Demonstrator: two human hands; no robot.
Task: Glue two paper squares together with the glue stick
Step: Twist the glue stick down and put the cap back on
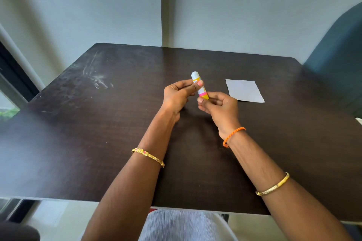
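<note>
A glue stick (199, 86) with a white cap, yellow body and pink band is held tilted above the middle of the dark table (98, 133). My left hand (177, 98) grips its upper part near the cap, thumb across the label. My right hand (219, 108) pinches its lower end. A white paper square (244, 90) lies flat on the table to the right of my hands, untouched. Whether it is a single sheet or two stacked I cannot tell.
A teal chair back (340, 49) stands past the table's right edge. Pale walls rise behind the far edge, and a dark window frame (13, 76) runs along the left. White smudges (98, 80) mark the table's far left.
</note>
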